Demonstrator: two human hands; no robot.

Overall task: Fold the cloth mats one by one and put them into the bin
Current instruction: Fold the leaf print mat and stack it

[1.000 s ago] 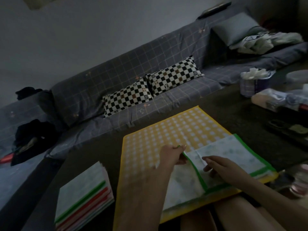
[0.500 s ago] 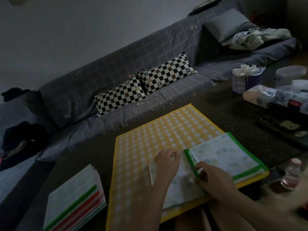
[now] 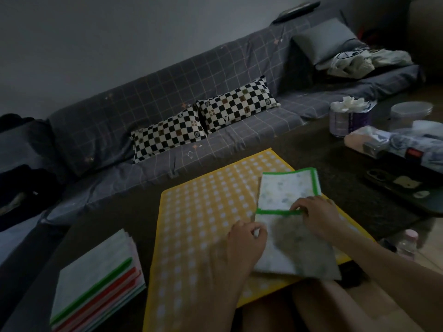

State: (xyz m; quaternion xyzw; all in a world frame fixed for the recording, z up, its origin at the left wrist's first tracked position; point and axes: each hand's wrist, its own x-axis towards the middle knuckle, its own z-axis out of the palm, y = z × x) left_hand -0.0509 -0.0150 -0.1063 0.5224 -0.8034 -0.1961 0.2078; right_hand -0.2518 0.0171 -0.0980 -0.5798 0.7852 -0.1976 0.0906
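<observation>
Head view: green-edged cloth mat (image 3: 288, 190) is lying on the yellow checked mat (image 3: 203, 212), partly folded. Left hand (image 3: 247, 238) is pinching its near-left edge with curled fingers; right hand (image 3: 316, 212) is pressing the green fold line, fingers bent. Stack of mats (image 3: 96, 281) is waiting left of the yellow mat. No bin is showing; most work is likely remaining.

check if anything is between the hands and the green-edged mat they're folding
Nothing visible: the left hand pinches the green-edged mat at its left edge, and the right hand presses on its green fold line.
</observation>
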